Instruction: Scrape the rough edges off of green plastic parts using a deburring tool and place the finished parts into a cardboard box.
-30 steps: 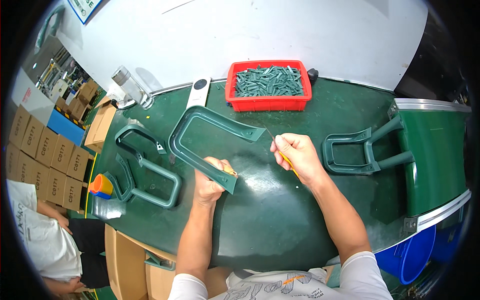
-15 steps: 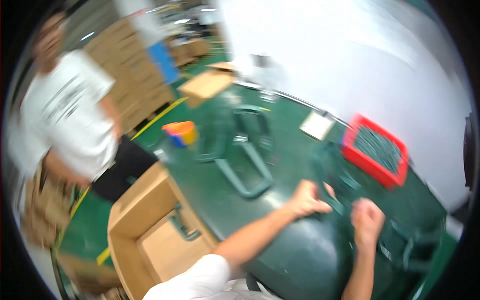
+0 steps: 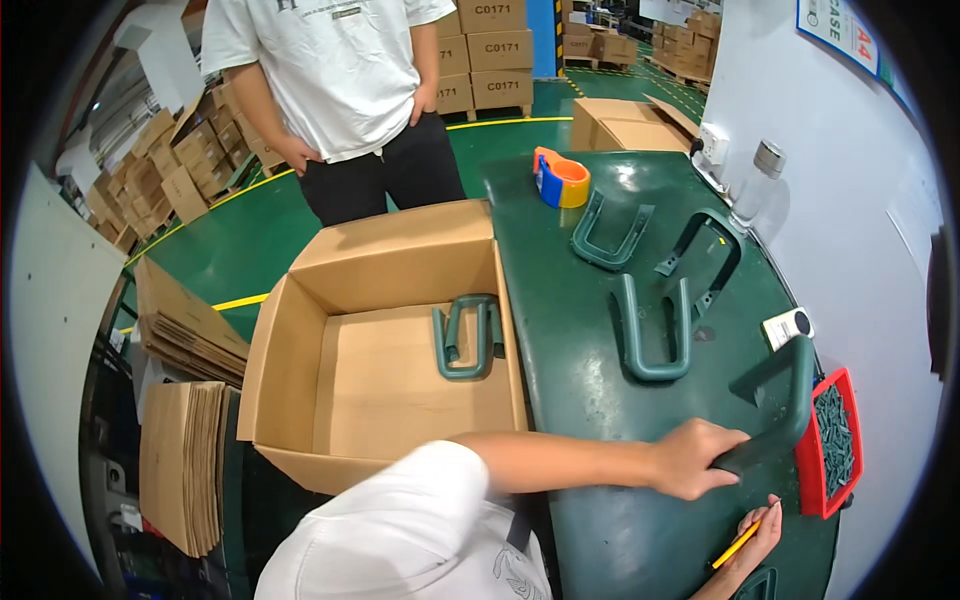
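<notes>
Green workbench (image 3: pixel 590 400) runs away from me along a pale wall, with an open cardboard box (image 3: pixel 385 375) butted against its left edge. Compared with the view one second earlier, which looked straight down on the bench top, the view is now turned leftward, so the box, the stacked flat cartons (image 3: pixel 185 465) on the floor and a standing person in a white shirt (image 3: pixel 335 75) have come into sight.

My left hand (image 3: pixel 695 458) is closed around one leg of a dark green U-shaped handle (image 3: pixel 780 400), as before, near the bench's right edge, beside the red tray of green screws (image 3: pixel 830 440). My right hand (image 3: pixel 750 545) pinches a yellow-handled tool (image 3: pixel 737 546) with the fingers narrow, at the near end of the bench.

Three more green handles (image 3: pixel 655 335) lie toward the far end, past them an orange and blue tape dispenser (image 3: pixel 560 178) at the far left corner. One handle (image 3: pixel 468 335) lies inside the box, by its right wall.
</notes>
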Demonstrator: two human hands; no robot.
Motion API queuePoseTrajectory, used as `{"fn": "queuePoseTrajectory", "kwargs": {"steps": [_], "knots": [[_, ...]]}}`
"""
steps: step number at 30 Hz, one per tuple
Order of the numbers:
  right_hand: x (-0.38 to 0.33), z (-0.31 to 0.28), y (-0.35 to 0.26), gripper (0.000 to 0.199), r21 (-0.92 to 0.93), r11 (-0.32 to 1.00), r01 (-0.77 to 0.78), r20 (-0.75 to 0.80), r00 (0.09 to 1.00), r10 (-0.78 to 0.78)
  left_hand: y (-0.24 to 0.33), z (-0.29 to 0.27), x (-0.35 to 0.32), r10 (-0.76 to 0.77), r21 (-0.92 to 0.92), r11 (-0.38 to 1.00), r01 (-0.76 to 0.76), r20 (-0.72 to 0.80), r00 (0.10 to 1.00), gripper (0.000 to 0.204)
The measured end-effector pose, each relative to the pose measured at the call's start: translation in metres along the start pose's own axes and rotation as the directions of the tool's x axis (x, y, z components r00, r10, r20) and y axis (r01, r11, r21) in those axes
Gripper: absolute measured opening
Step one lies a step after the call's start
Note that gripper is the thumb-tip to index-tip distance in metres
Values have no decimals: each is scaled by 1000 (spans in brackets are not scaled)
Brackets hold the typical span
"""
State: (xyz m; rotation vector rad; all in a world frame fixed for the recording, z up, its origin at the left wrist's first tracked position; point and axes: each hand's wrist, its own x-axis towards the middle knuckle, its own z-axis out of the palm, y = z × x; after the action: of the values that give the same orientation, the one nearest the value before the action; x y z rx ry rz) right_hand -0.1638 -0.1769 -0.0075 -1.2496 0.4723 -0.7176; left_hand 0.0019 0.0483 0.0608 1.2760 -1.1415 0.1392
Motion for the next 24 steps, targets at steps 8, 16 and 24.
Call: {"fn": "queuePoseTrajectory", "kwargs": {"steps": [8,16,24], "knots": [[-1,9,3,27,-74,997,19,-2,1000,-19,48,-228,-142,-339,302,670,678,-688,642,24],[1,1,7,28,-113,993,31,-1,999,-32,16,-346,-275,-585,509,-373,776,-778,229,25],[0,0,5,28,-151,988,25,-31,999,-30,-66,-340,-266,-543,401,-200,894,-805,239,29]]}}
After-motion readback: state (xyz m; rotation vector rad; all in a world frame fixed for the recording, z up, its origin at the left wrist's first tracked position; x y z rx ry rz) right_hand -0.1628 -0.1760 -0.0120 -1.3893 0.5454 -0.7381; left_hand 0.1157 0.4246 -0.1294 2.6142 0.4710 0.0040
